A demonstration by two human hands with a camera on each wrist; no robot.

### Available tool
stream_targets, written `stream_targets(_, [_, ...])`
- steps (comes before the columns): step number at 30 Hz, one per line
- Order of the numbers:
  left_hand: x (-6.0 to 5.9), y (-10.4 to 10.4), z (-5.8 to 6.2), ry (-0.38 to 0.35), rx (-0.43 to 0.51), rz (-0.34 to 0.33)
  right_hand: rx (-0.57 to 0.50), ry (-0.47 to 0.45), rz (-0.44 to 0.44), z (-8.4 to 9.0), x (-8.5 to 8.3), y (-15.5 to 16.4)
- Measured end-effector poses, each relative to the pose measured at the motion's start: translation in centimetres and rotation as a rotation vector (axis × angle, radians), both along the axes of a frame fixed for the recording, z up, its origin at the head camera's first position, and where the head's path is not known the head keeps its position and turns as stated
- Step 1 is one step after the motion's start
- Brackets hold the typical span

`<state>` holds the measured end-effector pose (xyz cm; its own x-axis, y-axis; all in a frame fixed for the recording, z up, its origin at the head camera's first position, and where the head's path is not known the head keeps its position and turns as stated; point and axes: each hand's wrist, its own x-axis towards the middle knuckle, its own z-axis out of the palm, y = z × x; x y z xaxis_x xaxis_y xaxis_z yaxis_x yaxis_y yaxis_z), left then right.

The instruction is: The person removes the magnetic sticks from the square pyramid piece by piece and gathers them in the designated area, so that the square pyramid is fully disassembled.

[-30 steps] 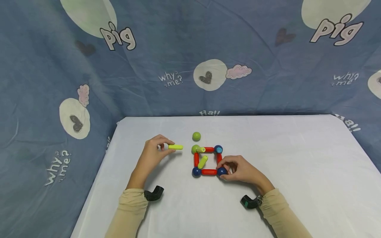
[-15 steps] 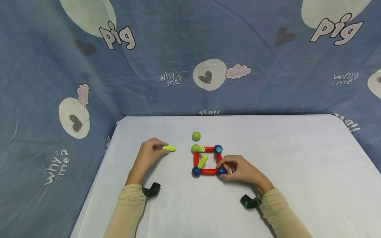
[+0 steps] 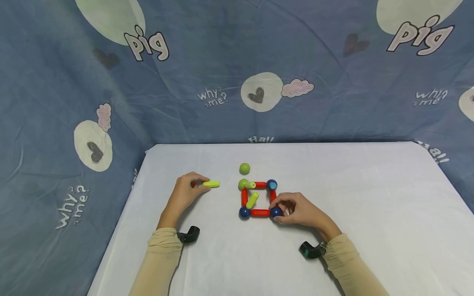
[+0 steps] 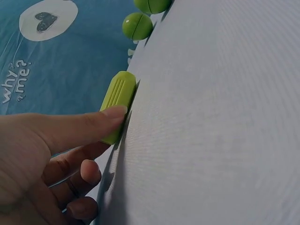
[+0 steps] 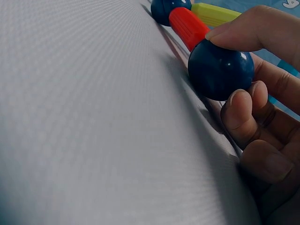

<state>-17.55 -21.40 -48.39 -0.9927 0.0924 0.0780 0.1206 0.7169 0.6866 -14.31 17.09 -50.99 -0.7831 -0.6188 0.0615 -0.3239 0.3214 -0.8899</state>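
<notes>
My left hand [image 3: 187, 193] pinches a yellow-green magnetic rod [image 4: 121, 91] between thumb and fingers, close over the white table, left of a square frame. Red rods [image 3: 260, 213] form the frame's sides. At its corners sit a green ball [image 3: 242, 184] at back left and three blue balls, among them the front-left one [image 3: 244, 212]. With thumb and fingers my right hand [image 3: 301, 211] grips the front-right blue ball [image 5: 220, 70], which joins a red rod [image 5: 188, 27]. One yellow-green rod [image 3: 252, 200] slants up from the front-left ball; another [image 3: 250, 185] rises at the green ball.
A loose green ball [image 3: 244, 168] lies just behind the frame. On the back-right blue ball [image 3: 272, 184] a light blue round end shows. The white tabletop [image 3: 352, 185] reaches back to a blue patterned cloth [image 3: 222, 123]. Each wrist wears a black camera mount [image 3: 189, 234].
My left hand has drawn back to the left and slightly nearer with the yellow-green rod, then held almost still. My right hand stays on the blue ball.
</notes>
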Motion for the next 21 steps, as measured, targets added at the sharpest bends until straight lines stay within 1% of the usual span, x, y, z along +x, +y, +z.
stream_targets(5, [0.1, 0.3, 0.5, -0.021, 0.006, 0.004, 0.0, -0.004, 0.0, 0.0, 0.0, 0.0])
stream_targets(10, [0.3, 0.7, 1.2, 0.005, 0.022, -0.011, -0.004, -0.009, 0.001, 0.0, 0.0, 0.0])
stream_targets(13, [0.6, 1.6, 2.0, 0.022, 0.042, -0.031, -0.001, -0.009, -0.001, 0.0, 0.0, 0.0])
stream_targets(15, [0.9, 2.7, 2.6, 0.025, 0.051, -0.062, 0.002, -0.009, -0.003, 0.1, 0.0, 0.0])
stream_targets(17, [1.4, 4.0, 3.1, 0.023, 0.056, -0.108, 0.006, -0.008, -0.005, 0.1, 0.1, 0.0])
stream_targets(21, [2.5, 6.8, 3.6, -0.016, 0.068, -0.24, 0.013, -0.007, -0.011, 0.1, 0.1, 0.0])
